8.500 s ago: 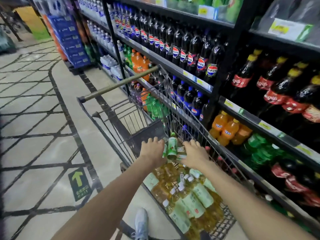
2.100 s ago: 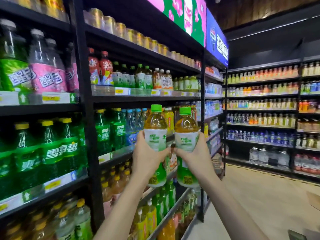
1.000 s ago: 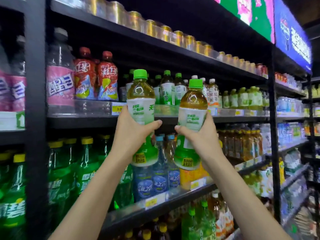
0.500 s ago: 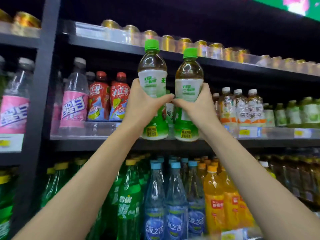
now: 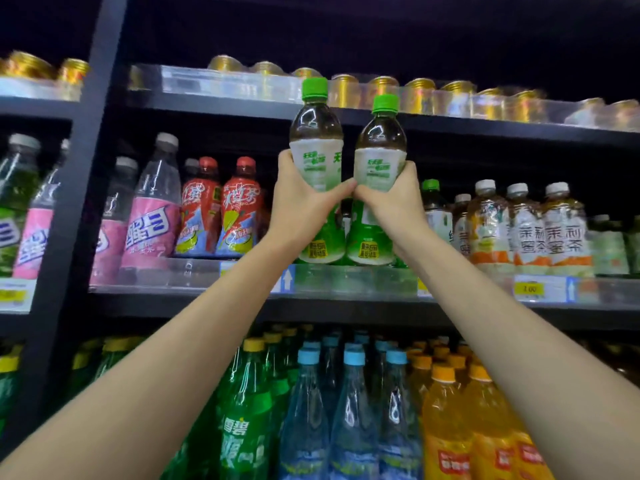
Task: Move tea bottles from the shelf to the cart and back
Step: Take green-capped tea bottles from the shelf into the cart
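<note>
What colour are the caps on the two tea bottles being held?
Bright green caps, clearest in the head view.

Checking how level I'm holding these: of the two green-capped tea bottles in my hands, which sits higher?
The left tea bottle, gripped by your left hand: its cap rises above the cap of the right tea bottle in your right hand.

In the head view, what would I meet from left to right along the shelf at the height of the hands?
Pink-label bottles, red-label bottles, left tea bottle in the left hand, right tea bottle in the right hand, white-capped bottles.
</note>
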